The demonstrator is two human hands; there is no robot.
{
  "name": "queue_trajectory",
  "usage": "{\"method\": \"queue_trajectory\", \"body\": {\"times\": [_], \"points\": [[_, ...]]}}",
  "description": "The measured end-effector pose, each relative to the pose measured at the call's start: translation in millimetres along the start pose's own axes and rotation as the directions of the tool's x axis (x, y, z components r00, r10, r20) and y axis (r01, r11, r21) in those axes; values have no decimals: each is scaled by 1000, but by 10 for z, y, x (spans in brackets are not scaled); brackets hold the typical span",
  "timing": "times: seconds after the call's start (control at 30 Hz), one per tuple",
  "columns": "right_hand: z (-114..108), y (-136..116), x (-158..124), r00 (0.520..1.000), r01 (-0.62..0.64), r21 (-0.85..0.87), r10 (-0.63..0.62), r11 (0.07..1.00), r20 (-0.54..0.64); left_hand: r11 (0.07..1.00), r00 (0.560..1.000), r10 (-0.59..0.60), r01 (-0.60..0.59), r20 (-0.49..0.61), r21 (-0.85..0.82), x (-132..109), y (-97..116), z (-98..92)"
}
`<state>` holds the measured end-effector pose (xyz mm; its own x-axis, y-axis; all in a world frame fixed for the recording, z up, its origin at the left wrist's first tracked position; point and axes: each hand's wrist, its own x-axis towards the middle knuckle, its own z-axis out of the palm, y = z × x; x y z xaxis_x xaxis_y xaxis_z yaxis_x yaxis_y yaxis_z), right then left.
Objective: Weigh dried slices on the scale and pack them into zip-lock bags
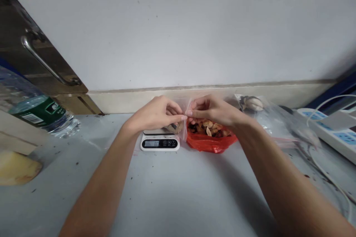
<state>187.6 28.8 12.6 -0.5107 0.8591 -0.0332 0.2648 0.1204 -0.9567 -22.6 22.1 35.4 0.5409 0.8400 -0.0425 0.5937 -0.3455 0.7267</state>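
Observation:
Between my two hands hangs a clear zip bag with some brownish pieces low in it. My left hand pinches its top edge between thumb and fingers, above a small white digital scale whose display reads about zero. Meeting it at the same edge, my right hand pinches the bag too, over a red plastic bag. Dried brown slices fill that open red bag, just right of the scale. The scale's platform is mostly hidden behind my left hand and the zip bag.
At left are a water bottle with a green label and a yellowish object. Clear bags, one holding pale dark-edged pieces, lie right, beside a white power strip and cables. A wall rises behind the grey table.

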Motion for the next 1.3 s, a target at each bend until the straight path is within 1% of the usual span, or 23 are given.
{"method": "queue_trajectory", "body": {"times": [0.17,0.23,0.3,0.37,0.43,0.47,0.5,0.53,0.57,0.63,0.7,0.77,0.8,0.83,0.9,0.93,0.97,1.0,1.07,1.1,1.13,1.2,1.3], "points": [[17,38,20,998,43,-10,-43,999,36,997,999,-31,29,-35,-66,14,-5,77],[11,23,14,999,28,-66,-26,997,36,997,996,-60,56,-65,-55,10,20,90],[3,-15,-5,1000,-25,-150,27,988,9,996,986,-88,87,-140,-14,4,52,81],[7,-64,-29,989,-128,-240,106,962,-104,991,949,-125,135,-291,15,-1,78,56],[35,-112,-45,944,-210,-324,104,923,-314,985,878,-151,171,-455,3,0,92,38],[61,-134,-46,908,-216,-370,47,903,-416,985,846,-156,175,-510,-12,5,95,40],[93,-155,-44,874,-200,-423,-34,884,-485,986,827,-149,164,-542,-21,12,97,51],[130,-175,-39,848,-175,-471,-111,864,-519,990,821,-127,139,-557,-20,20,99,72],[169,-192,-33,842,-153,-511,-159,846,-516,994,823,-94,105,-561,-13,30,101,100],[235,-215,-22,887,-140,-549,-143,824,-440,1000,832,-16,25,-555,9,46,103,164],[263,-214,-21,936,-157,-550,-53,820,-347,998,851,60,-56,-522,23,57,98,214],[239,-192,-34,959,-178,-538,22,824,-283,992,864,126,-125,-488,36,65,74,228],[209,-177,-46,965,-176,-524,40,833,-260,988,851,153,-151,-503,45,72,52,219],[172,-163,-61,972,-158,-502,44,850,-231,984,820,171,-167,-546,57,82,21,202],[85,-142,-93,985,-79,-447,0,891,-174,987,728,148,-155,-669,50,108,-59,147],[39,-136,-108,987,-27,-421,-43,907,-156,991,696,107,-132,-710,21,123,-103,115],[-6,-130,-122,986,21,-402,-87,915,-145,994,711,27,-93,-703,-56,136,-146,83],[-53,-125,-135,982,56,-396,-122,917,-144,980,752,-80,-60,-654,-189,147,-184,55],[-157,-112,-163,978,83,-410,-153,909,-142,891,834,-212,-48,-509,-450,164,-232,17],[-219,-105,-184,980,77,-423,-146,903,-133,836,856,-239,-59,-458,-546,171,-242,9],[-287,-99,-213,987,62,-441,-121,896,-108,791,864,-248,-81,-438,-607,180,-242,8],[-438,-93,-296,1000,11,-477,-22,879,-18,748,848,-257,-129,-463,-651,208,-225,27],[-646,-111,-464,986,-61,-514,133,856,104,756,830,-227,-178,-509,-629,277,-179,100]]}}
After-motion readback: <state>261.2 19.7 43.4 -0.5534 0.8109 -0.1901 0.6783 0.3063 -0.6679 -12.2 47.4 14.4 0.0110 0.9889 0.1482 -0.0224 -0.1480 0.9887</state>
